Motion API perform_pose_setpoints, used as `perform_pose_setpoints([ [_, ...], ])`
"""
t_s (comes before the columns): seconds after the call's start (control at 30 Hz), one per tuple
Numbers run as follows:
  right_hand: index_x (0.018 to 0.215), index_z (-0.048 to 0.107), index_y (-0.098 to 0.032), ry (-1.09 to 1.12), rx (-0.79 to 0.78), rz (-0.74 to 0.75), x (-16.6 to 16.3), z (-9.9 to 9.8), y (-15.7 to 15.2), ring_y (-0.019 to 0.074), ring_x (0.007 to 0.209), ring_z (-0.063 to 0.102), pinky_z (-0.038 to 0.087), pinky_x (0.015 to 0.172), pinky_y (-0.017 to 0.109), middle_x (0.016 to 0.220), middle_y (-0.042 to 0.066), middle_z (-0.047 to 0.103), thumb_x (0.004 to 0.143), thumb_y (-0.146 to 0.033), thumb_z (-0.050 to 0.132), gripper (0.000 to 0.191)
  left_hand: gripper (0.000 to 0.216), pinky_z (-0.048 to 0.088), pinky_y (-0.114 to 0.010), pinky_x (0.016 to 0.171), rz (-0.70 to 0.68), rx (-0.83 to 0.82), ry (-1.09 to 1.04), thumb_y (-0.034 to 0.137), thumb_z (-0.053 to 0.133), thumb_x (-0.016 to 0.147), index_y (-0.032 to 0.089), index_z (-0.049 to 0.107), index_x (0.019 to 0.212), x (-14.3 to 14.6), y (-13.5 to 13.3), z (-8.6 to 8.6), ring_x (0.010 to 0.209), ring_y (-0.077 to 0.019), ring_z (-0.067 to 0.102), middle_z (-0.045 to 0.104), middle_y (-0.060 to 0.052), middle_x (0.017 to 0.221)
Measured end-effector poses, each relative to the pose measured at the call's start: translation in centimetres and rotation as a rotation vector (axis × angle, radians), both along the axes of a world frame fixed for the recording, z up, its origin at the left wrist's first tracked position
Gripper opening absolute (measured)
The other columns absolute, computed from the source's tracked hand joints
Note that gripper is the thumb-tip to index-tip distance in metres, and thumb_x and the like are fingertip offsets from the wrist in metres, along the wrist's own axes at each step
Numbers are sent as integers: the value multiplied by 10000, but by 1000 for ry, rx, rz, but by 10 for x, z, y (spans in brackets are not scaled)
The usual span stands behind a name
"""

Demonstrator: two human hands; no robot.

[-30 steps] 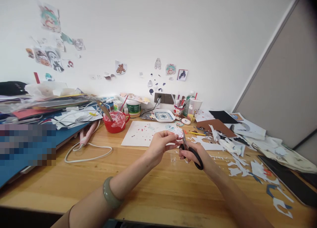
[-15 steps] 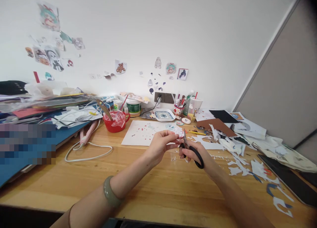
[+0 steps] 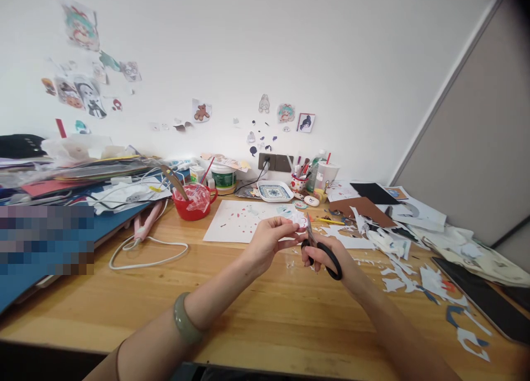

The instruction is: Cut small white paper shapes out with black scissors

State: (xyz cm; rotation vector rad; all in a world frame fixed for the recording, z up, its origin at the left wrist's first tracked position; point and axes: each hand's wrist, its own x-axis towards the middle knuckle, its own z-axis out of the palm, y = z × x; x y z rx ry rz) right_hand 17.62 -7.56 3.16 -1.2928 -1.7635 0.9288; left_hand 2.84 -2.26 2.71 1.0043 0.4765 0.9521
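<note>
My left hand (image 3: pixel 268 238) pinches a small white paper cutout (image 3: pixel 297 219) with pink print, held above the wooden desk (image 3: pixel 265 315). My right hand (image 3: pixel 331 254) grips black-handled scissors (image 3: pixel 321 249), fingers through the loops, blades pointing up into the edge of the cutout. Both hands meet at the middle of the desk. A green bangle (image 3: pixel 185 318) sits on my left wrist.
A white sheet (image 3: pixel 244 221) with pink specks lies behind the hands. A red bowl (image 3: pixel 192 202), a tub (image 3: pixel 223 178), a patterned dish (image 3: pixel 274 192) and pen cups (image 3: pixel 298 183) stand at the back. Paper scraps (image 3: pixel 397 270) litter the right side; a white cable (image 3: pixel 144 254) loops left.
The hands and scissors have shifted very slightly to the right and up; the cutout stays pinched and the scissors stay at its edge.
</note>
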Motion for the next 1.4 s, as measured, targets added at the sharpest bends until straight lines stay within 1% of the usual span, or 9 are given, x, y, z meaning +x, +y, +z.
perform_pose_setpoints([
  [0.17, 688, 508, -152, -20, 5, 14, -2, 6, -3, 104, 516, 463, 378, 479, 226, 578, -1, 518, 754, -358, 451, 224, 153, 464, -246, 673, 18, 2, 7, 230, 647, 620, 113, 557, 663, 0, 0, 2, 671, -105, 571, 627, -58, 738],
  [0.4, 626, 516, -160, -32, 21, 26, -4, 10, -4, 104, 492, 466, 378, 481, 235, 544, -11, 504, 727, -368, 463, 237, 198, 464, -237, 624, 52, 16, 35, 262, 660, 607, 105, 588, 704, -1, 2, 2, 657, -93, 524, 603, -61, 737],
  [0.47, 656, 524, -161, -34, 16, 33, -5, 10, -4, 101, 482, 459, 376, 476, 234, 537, -17, 494, 724, -353, 467, 212, 211, 456, -225, 604, 61, 15, 43, 273, 665, 598, 107, 594, 708, -2, 3, 1, 656, -93, 518, 598, -59, 730],
  [0.53, 730, 534, -156, -28, 3, 30, -5, 9, -4, 105, 492, 464, 372, 472, 231, 539, -19, 494, 724, -339, 471, 193, 223, 447, -219, 594, 65, 13, 50, 287, 670, 589, 111, 598, 707, -2, 3, 1, 653, -93, 514, 598, -55, 728],
  [0.63, 814, 534, -147, -14, -12, 29, -5, 9, -4, 112, 507, 479, 369, 464, 227, 542, -22, 496, 724, -335, 477, 217, 228, 438, -215, 592, 72, 13, 63, 298, 670, 587, 117, 601, 708, -2, 3, 1, 650, -93, 510, 599, -53, 734],
  [0.9, 827, 539, -141, -13, -22, 42, -3, 8, -5, 98, 488, 471, 361, 451, 218, 539, -27, 492, 724, -311, 490, 204, 227, 425, -207, 594, 74, 30, 81, 314, 657, 600, 124, 608, 713, -2, 3, 2, 649, -92, 514, 595, -52, 748],
  [1.13, 803, 539, -144, -28, -32, 17, -4, 8, -5, 83, 451, 443, 338, 426, 211, 531, -31, 489, 728, -317, 487, 196, 232, 419, -203, 583, 89, 17, 78, 315, 666, 584, 131, 608, 711, -2, 3, 1, 629, -86, 501, 598, -47, 732],
  [1.27, 806, 542, -144, -23, -15, -1, -4, 8, -5, 82, 450, 440, 327, 419, 205, 531, -35, 485, 736, -327, 487, 204, 252, 422, -202, 583, 90, 11, 80, 336, 662, 586, 126, 605, 713, -1, 3, 2, 651, -93, 501, 601, -60, 753],
  [1.4, 712, 531, -153, -35, 0, -31, -5, 8, -5, 75, 439, 417, 329, 419, 206, 531, -36, 483, 730, -328, 497, 179, 241, 446, -242, 613, 66, 36, 86, 314, 676, 571, 124, 607, 702, 0, 0, 2, 636, -92, 486, 576, -47, 729],
])
